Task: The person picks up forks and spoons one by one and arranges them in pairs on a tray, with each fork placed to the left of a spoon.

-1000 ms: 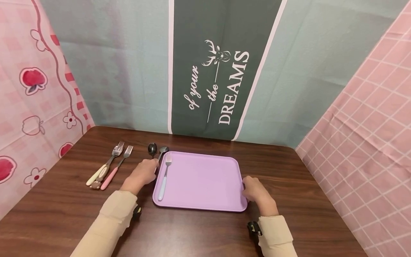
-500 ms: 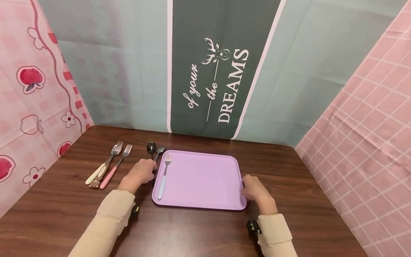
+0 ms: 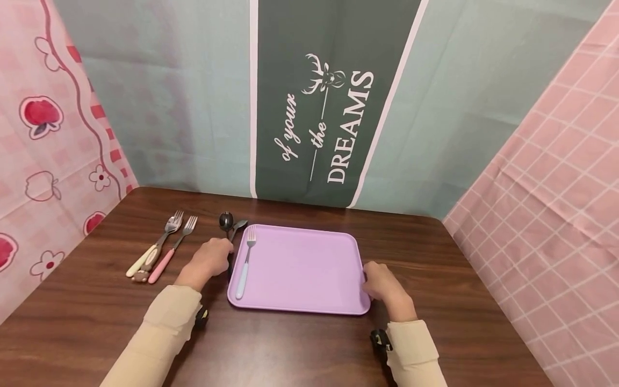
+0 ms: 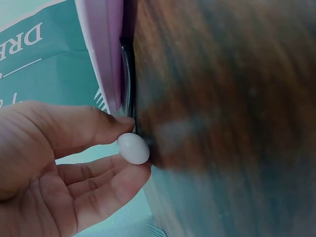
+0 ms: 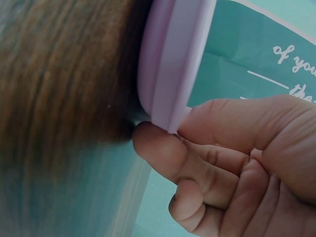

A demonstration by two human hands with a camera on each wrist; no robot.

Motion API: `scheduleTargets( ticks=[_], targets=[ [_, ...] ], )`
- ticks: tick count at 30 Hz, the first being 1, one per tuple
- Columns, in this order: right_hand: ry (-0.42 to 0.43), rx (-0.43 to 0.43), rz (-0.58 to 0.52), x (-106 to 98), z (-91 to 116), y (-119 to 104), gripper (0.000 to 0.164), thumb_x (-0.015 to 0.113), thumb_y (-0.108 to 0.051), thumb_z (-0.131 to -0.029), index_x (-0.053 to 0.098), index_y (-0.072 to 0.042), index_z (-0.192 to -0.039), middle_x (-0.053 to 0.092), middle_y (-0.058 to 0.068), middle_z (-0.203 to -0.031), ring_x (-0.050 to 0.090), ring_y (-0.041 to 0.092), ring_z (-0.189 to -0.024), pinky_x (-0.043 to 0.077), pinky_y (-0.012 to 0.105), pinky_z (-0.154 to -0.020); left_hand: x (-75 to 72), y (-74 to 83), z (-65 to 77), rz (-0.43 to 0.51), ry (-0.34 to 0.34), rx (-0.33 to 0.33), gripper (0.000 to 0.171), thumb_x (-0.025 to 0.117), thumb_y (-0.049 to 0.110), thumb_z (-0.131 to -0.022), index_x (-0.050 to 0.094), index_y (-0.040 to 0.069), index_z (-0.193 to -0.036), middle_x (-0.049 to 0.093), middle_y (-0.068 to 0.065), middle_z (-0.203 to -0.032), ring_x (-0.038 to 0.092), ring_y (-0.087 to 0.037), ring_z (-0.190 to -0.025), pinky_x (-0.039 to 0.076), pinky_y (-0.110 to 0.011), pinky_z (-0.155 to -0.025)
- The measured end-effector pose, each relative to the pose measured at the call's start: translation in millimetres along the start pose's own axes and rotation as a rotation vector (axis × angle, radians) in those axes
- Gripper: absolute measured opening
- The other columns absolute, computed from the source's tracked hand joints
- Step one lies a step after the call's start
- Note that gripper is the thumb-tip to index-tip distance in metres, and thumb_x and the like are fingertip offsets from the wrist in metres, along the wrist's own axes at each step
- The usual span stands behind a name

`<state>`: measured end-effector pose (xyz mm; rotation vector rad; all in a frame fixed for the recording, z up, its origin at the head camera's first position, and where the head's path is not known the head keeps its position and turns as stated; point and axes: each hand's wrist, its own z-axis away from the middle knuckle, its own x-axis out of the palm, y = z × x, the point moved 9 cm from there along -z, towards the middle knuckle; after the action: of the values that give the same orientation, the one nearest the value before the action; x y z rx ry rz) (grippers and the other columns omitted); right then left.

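Fingers point(image 5: 160, 150) of right hand point(image 3: 383, 284) around tray edge point(image 5: 180, 69)

Your dark brown wood-grained table point(image 3: 280, 344) carries a smooth lilac rectangular tray point(image 3: 309, 269) with a round-bowled black spoon point(image 3: 225, 220) near its left end; whether the grey metal spoon point(image 3: 239, 225) beside that touches the wood, you can't quite tell. Farther left lie your pink-handled metal fork point(image 3: 164, 262), cream-handled metal utensil point(image 3: 141, 262) and brown bear-handled metal utensil point(image 3: 141, 276), the latter two overlapping.

the right hand point(image 5: 232, 173) pinches the lilac tray point(image 5: 173, 64) by its edge.
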<state>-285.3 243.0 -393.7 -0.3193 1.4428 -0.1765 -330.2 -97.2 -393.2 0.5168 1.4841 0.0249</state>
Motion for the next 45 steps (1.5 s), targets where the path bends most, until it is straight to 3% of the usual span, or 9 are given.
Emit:
scheduleTargets(
  ticks=[6,18,25,30,45],
  targets=[
    [0.001,0.001,0.018,-3,-2,1,0.009,0.058,0.007,-0.067,0.055,-0.001,-0.066,0.054,0.008,-0.062,0.054,0.022,-0.057,0.046,0.033,-0.052,-2.1,0.1,-3.6,-0.016,0.009,0.012,0.016,0.056,-0.008,-0.074,0.066,0.005,-0.077,0.063,-0.017,-0.083,0.058,-0.030,-0.070,0.043,-0.042,-0.058],
    [-0.001,-0.008,-0.002,-3,-2,-1,0.007,0.057,0.007,-0.068,0.057,0.000,-0.068,0.053,0.006,-0.059,0.053,0.019,-0.053,0.045,0.030,-0.050,-7.8,2.0,-0.3,0.025,-0.035,-0.005,0.018,0.055,-0.012,-0.072,0.063,0.004,-0.075,0.057,-0.014,-0.076,0.050,-0.025,-0.061,0.040,-0.032,-0.050],
    [-0.002,-0.009,-0.020,1,-1,-3,0.012,0.055,0.009,-0.070,0.054,-0.001,-0.066,0.052,0.006,-0.056,0.053,0.018,-0.047,0.043,0.028,-0.045,-14.6,7.1,4.1,0.061,-0.018,-0.007,0.019,0.056,-0.011,-0.069,0.066,0.003,-0.078,0.058,-0.012,-0.076,0.049,-0.025,-0.061,0.040,-0.034,-0.051],
    [0.005,-0.008,-0.019,1,0,-3,0.012,0.054,0.009,-0.070,0.054,-0.002,-0.065,0.051,0.006,-0.055,0.052,0.017,-0.046,0.043,0.028,-0.045,-17.9,10.8,5.3,0.068,-0.013,-0.001,0.026,0.059,-0.009,-0.068,0.069,0.000,-0.090,0.063,-0.015,-0.085,0.053,-0.024,-0.065,0.045,-0.036,-0.057],
    [-0.004,0.001,-0.007,-1,1,-2,0.011,0.055,0.009,-0.069,0.054,-0.001,-0.065,0.051,0.006,-0.055,0.052,0.018,-0.047,0.043,0.028,-0.045,-16.2,12.1,7.0,0.092,-0.017,0.008,0.031,0.063,-0.002,-0.068,0.068,-0.004,-0.099,0.064,-0.015,-0.088,0.056,-0.025,-0.069,0.047,-0.039,-0.062]
  ],
)
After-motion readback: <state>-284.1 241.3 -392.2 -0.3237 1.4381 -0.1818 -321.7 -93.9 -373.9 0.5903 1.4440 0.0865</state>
